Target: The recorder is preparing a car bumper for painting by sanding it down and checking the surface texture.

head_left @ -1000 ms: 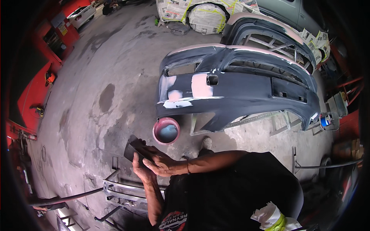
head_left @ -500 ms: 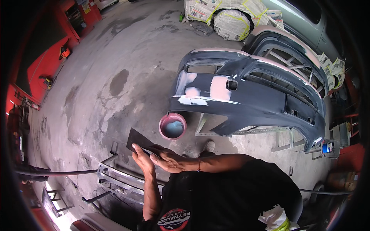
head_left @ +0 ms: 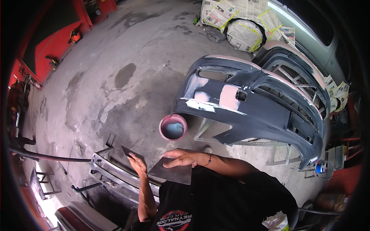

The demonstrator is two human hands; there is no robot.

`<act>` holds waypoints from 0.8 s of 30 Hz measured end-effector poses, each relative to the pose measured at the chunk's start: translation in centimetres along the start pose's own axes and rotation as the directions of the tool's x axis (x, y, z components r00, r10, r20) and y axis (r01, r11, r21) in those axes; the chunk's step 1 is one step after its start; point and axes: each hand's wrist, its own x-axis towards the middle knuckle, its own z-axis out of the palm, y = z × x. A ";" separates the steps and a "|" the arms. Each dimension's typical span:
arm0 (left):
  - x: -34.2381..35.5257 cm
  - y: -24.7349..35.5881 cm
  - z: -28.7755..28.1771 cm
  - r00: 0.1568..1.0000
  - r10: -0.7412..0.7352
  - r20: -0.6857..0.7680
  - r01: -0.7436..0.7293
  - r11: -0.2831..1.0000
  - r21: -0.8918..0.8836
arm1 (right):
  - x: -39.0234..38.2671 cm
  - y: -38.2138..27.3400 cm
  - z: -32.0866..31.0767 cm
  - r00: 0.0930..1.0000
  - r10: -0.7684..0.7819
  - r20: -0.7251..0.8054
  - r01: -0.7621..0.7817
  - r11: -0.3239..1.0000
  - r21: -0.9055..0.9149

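- A grey concrete floor [head_left: 88, 115] is spreading across the workshop, with darker stains marking it, and a paper-covered wheel [head_left: 243, 35] is standing at the far edge.
- A dark bumper [head_left: 266, 111] with pink and white patches is resting on a metal stand [head_left: 256, 143] to the right, its long axis running from upper left down to lower right.
- A pink bucket [head_left: 161, 133] is sitting on the floor just beside the bumper's left end, with something pale blue showing inside.
- The left hand [head_left: 137, 164] is gripping a small dark sheet [head_left: 128, 150] narrowly; the fingers are hiding part of it. Its visible long axis is slanting from upper left to lower right, one corner pointing up and left, away from the body.
- The right hand [head_left: 182, 158] is pinching a larger grey sheet [head_left: 178, 174], the thumb lying over its face. This sheet is hanging in front of the black shirt [head_left: 235, 196], its long axis running roughly left to right and its sharpest corner pointing left toward the other wrist.
- Both sheets are staying apart from the bumper and bucket, above a metal frame [head_left: 94, 158] at lower left.
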 end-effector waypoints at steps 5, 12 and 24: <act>1.8 3.0 -4.8 0.959 -0.196 0.203 0.233 0.956 -0.180 | -0.8 -6.1 -3.1 0.891 -0.160 -0.425 -0.116 0.825 -0.553; 2.0 12.0 -3.7 0.660 -0.592 0.463 0.631 0.102 -0.769 | -0.4 -7.5 0.3 0.901 -0.015 -0.433 -0.132 0.942 -0.308; 0.7 23.7 -1.7 0.598 -0.111 0.794 0.800 0.039 -0.598 | -1.2 -4.9 4.7 0.809 -0.557 0.189 0.495 0.471 -0.730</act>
